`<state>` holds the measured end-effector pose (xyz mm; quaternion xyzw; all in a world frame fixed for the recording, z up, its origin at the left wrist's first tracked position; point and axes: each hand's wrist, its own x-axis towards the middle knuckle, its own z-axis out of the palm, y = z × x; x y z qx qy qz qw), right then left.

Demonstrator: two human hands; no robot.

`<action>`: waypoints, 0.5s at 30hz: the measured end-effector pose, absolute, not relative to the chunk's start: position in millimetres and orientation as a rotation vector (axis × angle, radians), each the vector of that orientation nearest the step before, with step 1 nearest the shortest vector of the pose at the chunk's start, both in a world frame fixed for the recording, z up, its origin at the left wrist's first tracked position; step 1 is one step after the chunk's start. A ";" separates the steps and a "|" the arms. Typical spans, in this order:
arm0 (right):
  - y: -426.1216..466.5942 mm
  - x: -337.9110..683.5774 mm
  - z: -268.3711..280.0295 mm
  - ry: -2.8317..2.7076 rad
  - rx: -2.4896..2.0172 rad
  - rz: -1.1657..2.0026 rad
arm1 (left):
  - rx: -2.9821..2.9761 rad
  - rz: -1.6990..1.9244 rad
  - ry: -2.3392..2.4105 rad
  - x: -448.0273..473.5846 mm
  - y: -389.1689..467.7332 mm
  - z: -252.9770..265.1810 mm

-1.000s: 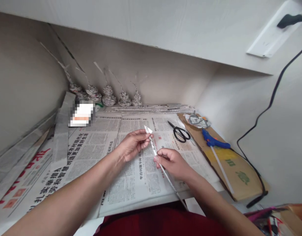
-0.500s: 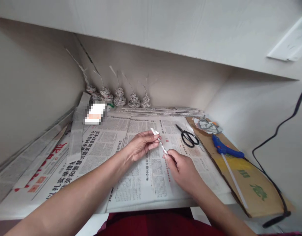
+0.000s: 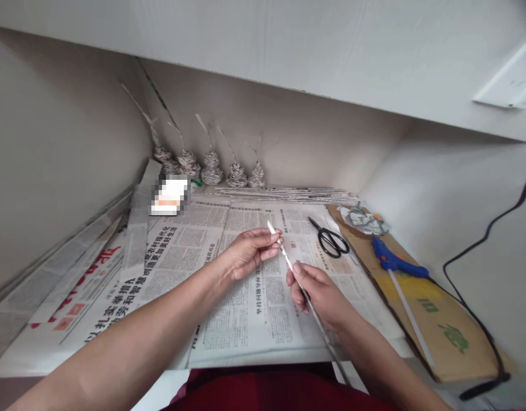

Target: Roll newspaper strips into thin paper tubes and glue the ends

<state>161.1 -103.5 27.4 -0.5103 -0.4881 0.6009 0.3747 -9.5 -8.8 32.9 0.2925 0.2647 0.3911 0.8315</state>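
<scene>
A thin rolled newspaper stick (image 3: 314,315) runs slantwise between my hands, its white tip pointing up and away from me. My left hand (image 3: 256,251) pinches it close to that tip with thumb and fingers. Lower down, my right hand (image 3: 312,285) grips the same stick between thumb and curled fingers. From there its long greyish end trails down past the table's front edge. Both hands are above the newspaper sheets (image 3: 228,319) that cover the table. Black-handled scissors (image 3: 331,240) lie on the paper, right of and beyond my hands.
Several woven paper gourd shapes (image 3: 212,168) stand along the back wall, beside a bundle of paper sticks (image 3: 288,195). At right, a blue glue gun (image 3: 395,261) with a white glue stick rests on cardboard (image 3: 446,342). A black cable (image 3: 464,305) hangs there. A blurred rectangle (image 3: 171,195) lies at left.
The stick has turned in my fingers, and its flattened tip now looks narrow. Its long lower end has come into sight below my right hand. The view has shifted slightly.
</scene>
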 end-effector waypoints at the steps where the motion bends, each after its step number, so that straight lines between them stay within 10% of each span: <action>1: -104.5 160.4 27.1 -1.193 -1.261 1.641 | 0.625 0.814 0.555 -9.9 -9.7 33.3; 5: -109.5 163.5 34.9 -1.295 -1.278 1.679 | 0.651 0.737 0.524 -11.1 -12.6 34.5; 11: -99.0 255.1 63.2 -1.823 -1.947 0.169 | 0.631 0.766 0.550 -11.4 -10.3 34.3; 15: -93.2 351.2 57.6 -1.821 -2.286 -0.309 | 0.629 0.777 0.525 -10.8 -10.5 34.2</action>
